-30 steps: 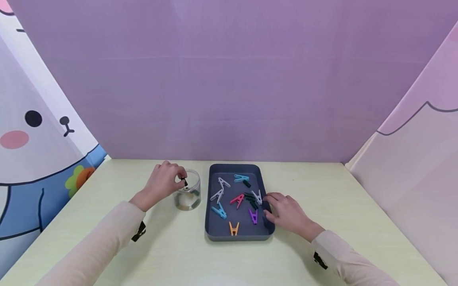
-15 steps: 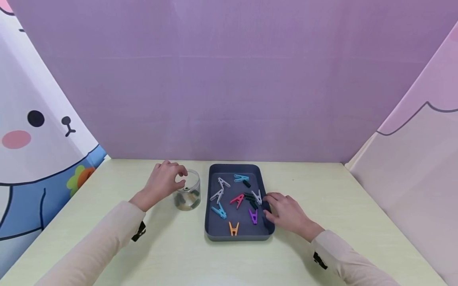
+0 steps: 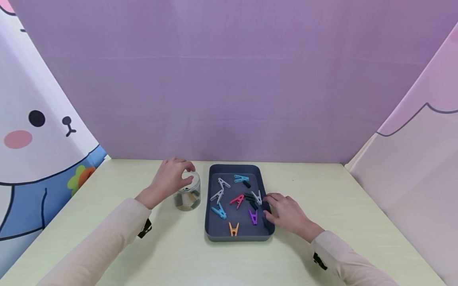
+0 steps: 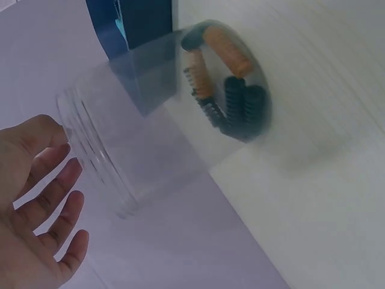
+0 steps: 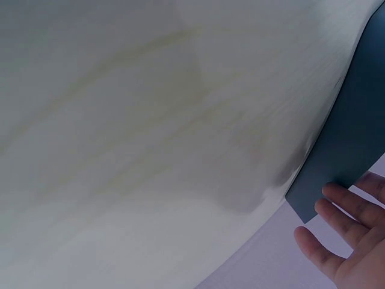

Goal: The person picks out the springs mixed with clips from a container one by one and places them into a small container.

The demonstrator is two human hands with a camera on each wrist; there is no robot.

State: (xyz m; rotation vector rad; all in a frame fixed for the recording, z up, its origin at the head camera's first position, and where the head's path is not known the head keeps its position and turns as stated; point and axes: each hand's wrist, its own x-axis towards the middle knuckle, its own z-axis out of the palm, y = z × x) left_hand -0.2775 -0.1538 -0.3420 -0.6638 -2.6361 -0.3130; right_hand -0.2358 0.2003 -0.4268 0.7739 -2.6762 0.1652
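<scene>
My left hand [image 3: 171, 178] hovers at the mouth of a clear jar [image 3: 187, 200], thumb and fingers apart, holding nothing. Inside the jar, in the left wrist view, lie several small ribbed pieces [image 4: 231, 54], orange and dark green. My right hand [image 3: 288, 212] rests its relaxed fingers at the right wall of a dark grey tray [image 3: 236, 238]. Scattered in the tray are clothespins: light blue [image 3: 241, 178], white [image 3: 217, 195], red [image 3: 237, 201], purple [image 3: 253, 217] and orange [image 3: 234, 229]. Among them are dark ribbed pieces [image 3: 249, 196], similar to those in the jar.
Jar and tray stand side by side on a pale wooden table [image 3: 229, 264], a narrow gap between them. A purple cloth panel [image 3: 229, 87] rises behind the table. Cartoon-printed cloth [image 3: 39, 159] hangs at the left, and pale cloth [image 3: 422, 178] at the right.
The small black piece my left hand pinched a second ago has left its fingers over the jar. That hand has since shifted slightly right and up. My right hand and the tray stay put.
</scene>
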